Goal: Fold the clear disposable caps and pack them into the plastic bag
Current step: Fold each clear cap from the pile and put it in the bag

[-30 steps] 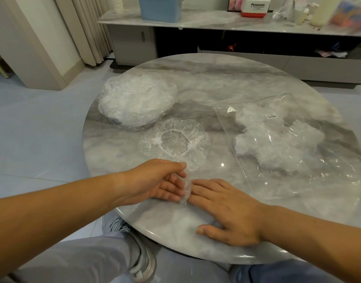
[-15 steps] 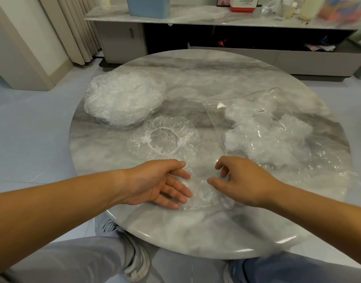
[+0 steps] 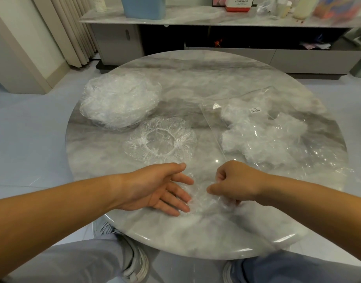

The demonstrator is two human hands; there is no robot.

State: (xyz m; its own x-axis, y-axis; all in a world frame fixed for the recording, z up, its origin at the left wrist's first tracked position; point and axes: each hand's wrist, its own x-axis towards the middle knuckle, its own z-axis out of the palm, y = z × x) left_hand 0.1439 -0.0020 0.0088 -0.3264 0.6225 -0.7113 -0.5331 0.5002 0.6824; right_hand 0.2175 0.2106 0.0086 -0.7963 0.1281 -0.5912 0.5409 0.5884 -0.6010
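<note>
We're only partway: some caps (image 3: 255, 139) already in the plastic bag (image 3: 322, 158), a pile (image 3: 120, 103) plus one loose cap (image 3: 134, 144) waiting, our left hand (image 3: 155, 190) flat on the near cap (image 3: 202, 199), right hand (image 3: 236, 182) pinching its edge.

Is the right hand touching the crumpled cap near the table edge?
Touching. The head view shows the right hand pinching the crumpled cap between thumb and curled fingers.

A home living room; round marble table (image 3: 196, 78); low media console (image 3: 216, 23); pleated curtains (image 3: 69, 33); tiled floor (image 3: 28, 129)
</note>
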